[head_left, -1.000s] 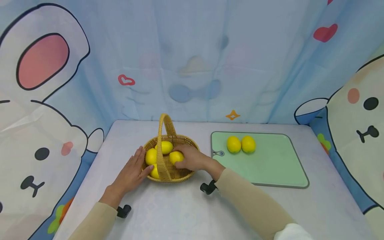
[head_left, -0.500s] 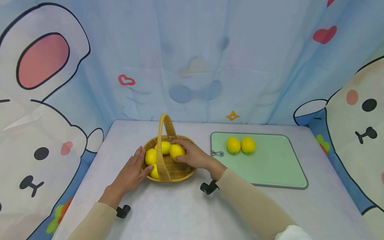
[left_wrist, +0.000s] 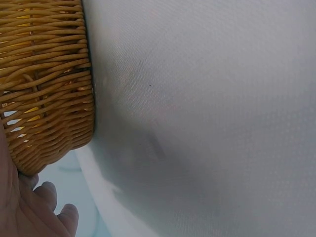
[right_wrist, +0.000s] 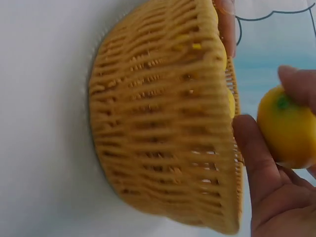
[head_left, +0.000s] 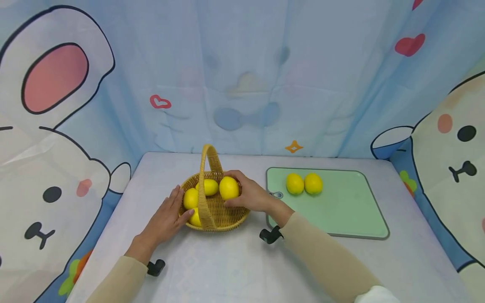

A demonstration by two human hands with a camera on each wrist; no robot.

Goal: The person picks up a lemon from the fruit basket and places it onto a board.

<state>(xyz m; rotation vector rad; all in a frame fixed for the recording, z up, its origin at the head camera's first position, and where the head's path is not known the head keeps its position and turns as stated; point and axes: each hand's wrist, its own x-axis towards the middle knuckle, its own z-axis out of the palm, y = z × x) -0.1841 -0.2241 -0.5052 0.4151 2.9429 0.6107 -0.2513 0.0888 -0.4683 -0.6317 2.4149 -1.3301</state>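
My right hand grips a yellow lemon between thumb and fingers, over the right part of the wicker basket. In the right wrist view the held lemon, with a green spot at its end, is above the basket's rim. Against the basket's left side rests my left hand, fingers extended along the outside and thumb at the rim. Three other lemons lie in the basket's left half, partly hidden by its arched handle and my left thumb.
A light green cutting board lies on the table to the right of the basket. Two lemons sit side by side near its far left corner. A blue printed curtain hangs behind the white-covered table.
My right hand has raised the lemon from inside the basket and shifted it slightly right and away from me. The left hand has stayed at the basket's side.
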